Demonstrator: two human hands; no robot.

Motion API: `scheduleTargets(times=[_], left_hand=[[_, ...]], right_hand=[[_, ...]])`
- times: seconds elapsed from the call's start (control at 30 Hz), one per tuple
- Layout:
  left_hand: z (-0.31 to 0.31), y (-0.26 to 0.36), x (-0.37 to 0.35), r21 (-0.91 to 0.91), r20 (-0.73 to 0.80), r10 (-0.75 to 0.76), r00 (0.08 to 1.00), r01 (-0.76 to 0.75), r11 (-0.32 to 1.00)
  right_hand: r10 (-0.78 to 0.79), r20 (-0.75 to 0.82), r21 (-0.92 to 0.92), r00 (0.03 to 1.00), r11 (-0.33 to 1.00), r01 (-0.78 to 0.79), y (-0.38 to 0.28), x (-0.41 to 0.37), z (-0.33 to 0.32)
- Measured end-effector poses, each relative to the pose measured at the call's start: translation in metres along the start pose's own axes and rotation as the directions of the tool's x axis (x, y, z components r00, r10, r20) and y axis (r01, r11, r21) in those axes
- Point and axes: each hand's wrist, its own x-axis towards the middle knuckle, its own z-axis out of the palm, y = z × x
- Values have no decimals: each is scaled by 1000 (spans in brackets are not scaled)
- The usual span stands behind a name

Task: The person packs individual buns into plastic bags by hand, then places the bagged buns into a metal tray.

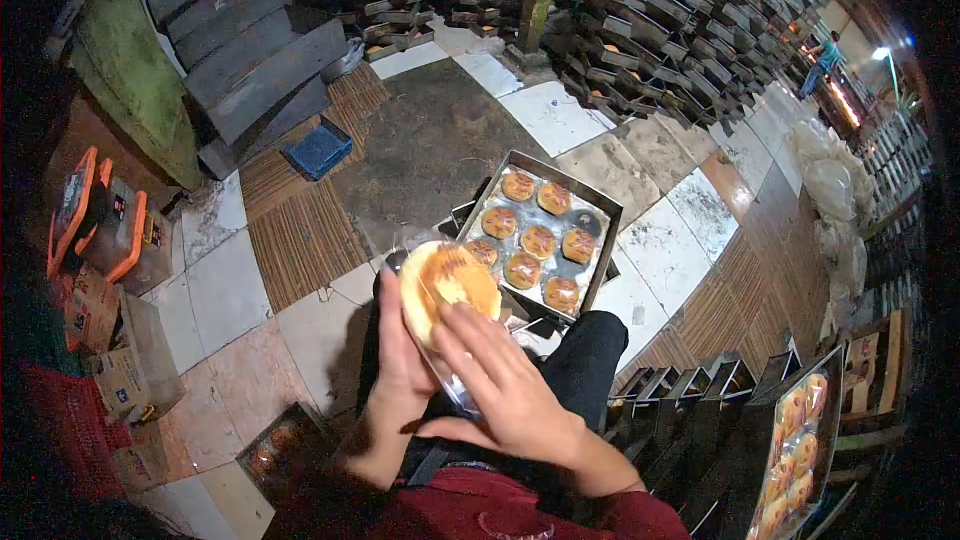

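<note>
A round golden-brown bun (462, 275) in clear plastic wrap is held up between both hands, above the lap. My left hand (400, 355) grips its left side, fingers wrapped round the edge. My right hand (505, 375) lies over the lower right of the bun, its fingers pressed together on the wrap. Loose clear plastic hangs below the bun, between the palms. Just beyond the knees, a square metal tray (612, 230) holds several wrapped buns in rows.
Another tray of buns (795, 450) leans at the lower right beside dark racks. A dark tray (290, 455) sits at the lower left. Orange-edged boxes (125, 240) stand at left, with a blue tray (318, 148) on the floor. A person (822, 65) is far off at upper right.
</note>
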Motion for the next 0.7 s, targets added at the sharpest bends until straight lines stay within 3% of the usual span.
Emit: scheduleTargets(times=[0.07,0.1,0.13,0.17,0.2,0.27,0.3,0.33,0.4,0.43,0.47,0.5,0.53,0.57,0.6,0.63,0.67,0.7], left_hand=[[-23,-2,9,-232,123,-110,986,136,963],[-33,-11,18,-246,36,-136,990,141,959],[-37,-20,23,-261,-57,-169,984,149,954],[-34,-27,25,-130,-248,-135,959,105,986],[-91,-54,46,-278,44,-207,977,211,937],[-97,-61,51,-310,146,-254,956,288,906],[-75,-47,51,-282,13,-210,978,205,937],[-69,-34,55,-501,71,-256,964,256,827],[-36,-1,47,-487,92,-45,995,85,869],[-19,12,43,-412,157,100,983,-27,911],[-5,20,38,-342,226,234,946,-148,928],[3,24,34,-300,235,285,929,-210,931],[6,23,30,-251,140,286,948,-246,936],[9,21,30,-238,145,330,933,-291,927],[11,19,31,-226,155,374,914,-336,914],[9,20,31,-240,194,379,905,-331,913],[7,21,31,-245,188,393,900,-344,906],[4,21,30,-186,192,384,903,-351,918]], right_hand=[[-165,111,-297,980,936,191,-2,-3,-6],[-252,24,-397,968,886,240,12,-6,1],[-180,-25,-472,983,869,147,28,-9,14],[-156,-10,-454,988,881,134,53,-2,30],[-137,4,-435,991,892,125,70,7,42],[-189,248,-477,950,830,289,60,-4,49],[-265,210,-374,941,868,328,50,-13,48],[-299,196,-295,934,890,347,38,-18,43],[-214,-43,-182,976,962,203,27,-32,32],[-122,-237,-269,964,962,56,18,-27,18],[34,-266,-284,963,952,-112,11,-12,5],[142,-176,-65,974,986,-155,22,-2,-1],[228,-67,151,971,965,-216,31,1,-5],[391,72,457,917,805,-379,34,-2,-6],[486,253,679,837,527,-511,37,-4,-8],[357,206,633,911,661,-402,42,-7,-8],[347,217,631,912,664,-402,41,-7,-8],[484,95,742,870,548,-386,37,-7,-8]])
